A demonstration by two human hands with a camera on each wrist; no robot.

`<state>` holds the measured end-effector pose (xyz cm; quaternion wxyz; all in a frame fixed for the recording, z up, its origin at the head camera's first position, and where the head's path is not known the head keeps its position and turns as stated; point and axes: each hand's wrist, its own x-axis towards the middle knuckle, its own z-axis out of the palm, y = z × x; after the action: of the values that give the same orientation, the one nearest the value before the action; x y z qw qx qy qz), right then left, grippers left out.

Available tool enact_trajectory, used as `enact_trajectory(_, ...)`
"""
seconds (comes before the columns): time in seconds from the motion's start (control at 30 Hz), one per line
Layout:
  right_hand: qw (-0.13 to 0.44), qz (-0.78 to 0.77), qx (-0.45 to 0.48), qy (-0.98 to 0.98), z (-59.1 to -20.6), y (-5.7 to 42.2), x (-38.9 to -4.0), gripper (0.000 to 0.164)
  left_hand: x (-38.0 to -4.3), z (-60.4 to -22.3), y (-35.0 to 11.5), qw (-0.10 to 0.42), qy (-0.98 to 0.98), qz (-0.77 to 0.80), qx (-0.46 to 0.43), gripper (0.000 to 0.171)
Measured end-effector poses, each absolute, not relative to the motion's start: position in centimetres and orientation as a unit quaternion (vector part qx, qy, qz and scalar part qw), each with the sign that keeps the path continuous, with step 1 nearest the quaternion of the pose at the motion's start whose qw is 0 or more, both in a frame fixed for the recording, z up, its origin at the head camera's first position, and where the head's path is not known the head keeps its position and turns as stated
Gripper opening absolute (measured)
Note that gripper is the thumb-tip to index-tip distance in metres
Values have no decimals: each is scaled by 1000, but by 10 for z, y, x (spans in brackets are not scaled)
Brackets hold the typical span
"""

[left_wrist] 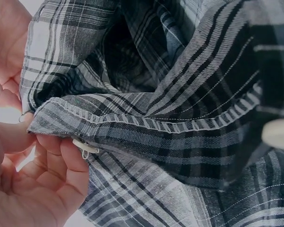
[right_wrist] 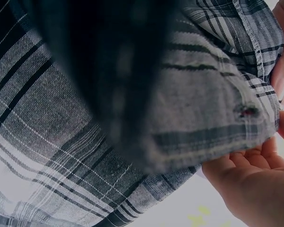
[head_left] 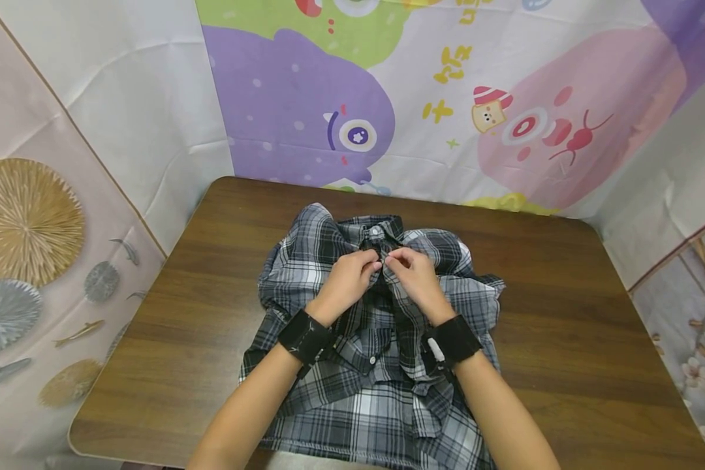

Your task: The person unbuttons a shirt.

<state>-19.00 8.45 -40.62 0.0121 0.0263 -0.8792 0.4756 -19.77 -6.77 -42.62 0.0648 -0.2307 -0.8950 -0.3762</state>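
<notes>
A black, grey and white plaid shirt [head_left: 364,398] lies on the table, its collar toward the far side. My left hand [head_left: 349,277] pinches one front edge a little below the collar. Close beside it, my right hand [head_left: 414,273] pinches the facing edge, and the fingertips of both hands nearly meet. In the left wrist view, a pale button [left_wrist: 85,145] with a loose thread loop hangs by the left hand's curled fingers [left_wrist: 75,158]. A buttonhole [right_wrist: 248,112] with a bit of red shows near the edge held by the right hand in the right wrist view.
A wooden table [head_left: 564,339] carries the shirt. Behind it hangs a cartoon-printed cloth [head_left: 305,117], with patterned cloths at both sides. Another white button [head_left: 373,360] sits lower on the shirt front, and one more [head_left: 376,231] at the collar. Black bands [head_left: 307,338] wrap both wrists.
</notes>
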Motion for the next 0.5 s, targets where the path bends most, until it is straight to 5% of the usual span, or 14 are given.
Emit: enact_trajectory(0.5, 39, 459, 20, -887, -411, 80, -190, 20, -196, -432, -70, 81, -892, -383, -228, 12)
